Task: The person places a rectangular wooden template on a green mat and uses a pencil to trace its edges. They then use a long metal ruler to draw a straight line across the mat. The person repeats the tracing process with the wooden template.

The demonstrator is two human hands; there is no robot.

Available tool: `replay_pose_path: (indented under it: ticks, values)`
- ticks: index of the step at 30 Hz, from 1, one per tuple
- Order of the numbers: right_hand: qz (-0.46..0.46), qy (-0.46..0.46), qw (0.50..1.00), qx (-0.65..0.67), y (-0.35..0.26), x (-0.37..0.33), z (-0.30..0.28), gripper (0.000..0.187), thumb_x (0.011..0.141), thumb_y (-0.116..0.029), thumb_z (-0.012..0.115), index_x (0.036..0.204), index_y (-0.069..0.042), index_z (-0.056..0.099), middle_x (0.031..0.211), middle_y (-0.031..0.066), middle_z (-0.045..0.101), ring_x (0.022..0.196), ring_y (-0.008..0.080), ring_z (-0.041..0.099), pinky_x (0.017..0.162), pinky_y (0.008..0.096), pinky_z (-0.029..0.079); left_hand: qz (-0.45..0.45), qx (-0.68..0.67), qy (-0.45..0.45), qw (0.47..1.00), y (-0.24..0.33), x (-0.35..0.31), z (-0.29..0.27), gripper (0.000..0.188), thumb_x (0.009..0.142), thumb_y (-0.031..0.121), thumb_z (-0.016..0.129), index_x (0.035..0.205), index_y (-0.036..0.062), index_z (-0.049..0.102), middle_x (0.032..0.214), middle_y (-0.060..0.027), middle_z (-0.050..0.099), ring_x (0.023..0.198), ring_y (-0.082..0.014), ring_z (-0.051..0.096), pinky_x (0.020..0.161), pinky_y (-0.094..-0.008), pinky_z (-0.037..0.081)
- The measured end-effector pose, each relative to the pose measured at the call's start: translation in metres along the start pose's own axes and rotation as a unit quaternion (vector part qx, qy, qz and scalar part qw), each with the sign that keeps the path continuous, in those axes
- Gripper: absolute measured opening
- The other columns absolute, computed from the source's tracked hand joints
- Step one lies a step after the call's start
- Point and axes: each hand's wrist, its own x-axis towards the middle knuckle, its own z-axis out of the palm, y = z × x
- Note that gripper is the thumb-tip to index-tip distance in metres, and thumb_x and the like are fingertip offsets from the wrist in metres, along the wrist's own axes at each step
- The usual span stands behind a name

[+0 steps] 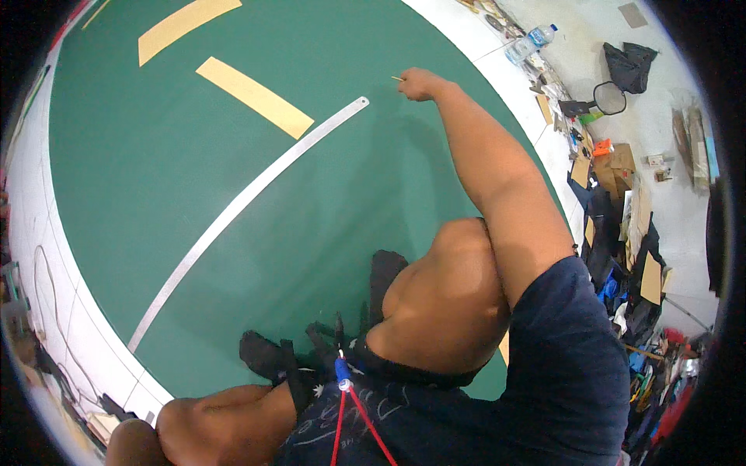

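Reaching far out over the green cutting mat (116, 194), my right hand (420, 84) is closed around a thin yellowish stick (397, 78), whose short end pokes out to the left. Most of the stick is hidden in the fingers, so its kind is unclear. A long metal ruler (233, 208) lies slantwise on the mat; its end with the hole is left of this hand, a little nearer to me. Beyond the ruler a flat tan strip (255, 97) rests close to its edge. Another tan strip (190, 27) is farther off. My left hand is out of view.
White tiles (544, 144) border the mat. On the right are a water bottle (532, 43), a black plastic bag (629, 66), a cardboard box (615, 167) and heaped odds and ends. My bent knees and a red cord (338, 423) occupy the near side.
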Motion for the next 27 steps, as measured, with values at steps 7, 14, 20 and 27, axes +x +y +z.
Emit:
replay_pose_path:
  ticks: [7,14,20,27]
  values:
    - [-0.013,0.005,0.999,-0.041,0.028,0.013,0.011,0.034,0.089,-0.026,0.057,0.104,0.000,0.073,0.099,0.0238,0.074,0.089,0.0389,0.069,0.080,0.0504,0.053,0.018,-0.002,-0.001,1.000,-0.005,0.005,0.001,0.021,0.101,0.015,0.059,0.116,0.0005,0.063,0.108,-0.0145,0.062,0.104,-0.0299,0.062,0.091,-0.0389,0.050]
    - [0.010,0.000,1.000,0.018,-0.010,0.000,0.001,0.035,0.088,-0.019,0.055,0.107,0.002,0.074,0.115,0.0255,0.073,0.105,0.0414,0.071,0.090,0.0515,0.055,0.034,0.053,0.002,0.998,0.007,0.012,-0.006,0.021,0.100,0.014,0.059,0.116,0.0002,0.064,0.109,-0.0153,0.062,0.106,-0.0307,0.062,0.092,-0.0393,0.050]
    - [0.000,-0.010,1.000,-0.010,0.008,0.011,0.012,0.037,0.091,-0.029,0.056,0.104,0.001,0.073,0.104,0.0276,0.072,0.097,0.0428,0.069,0.086,0.0527,0.053,0.090,0.119,-0.003,0.989,0.011,0.028,-0.022,0.021,0.100,0.013,0.059,0.116,-0.0001,0.064,0.110,-0.0159,0.063,0.106,-0.0314,0.062,0.092,-0.0396,0.050]
    - [-0.016,0.065,0.998,0.000,0.017,-0.003,0.016,0.036,0.090,-0.028,0.055,0.102,0.001,0.073,0.102,0.0260,0.073,0.097,0.0426,0.070,0.087,0.0523,0.054,0.181,0.217,-0.018,0.959,0.026,0.050,-0.044,0.020,0.100,0.012,0.059,0.116,-0.0004,0.064,0.110,-0.0167,0.063,0.108,-0.0321,0.062,0.093,-0.0400,0.051]
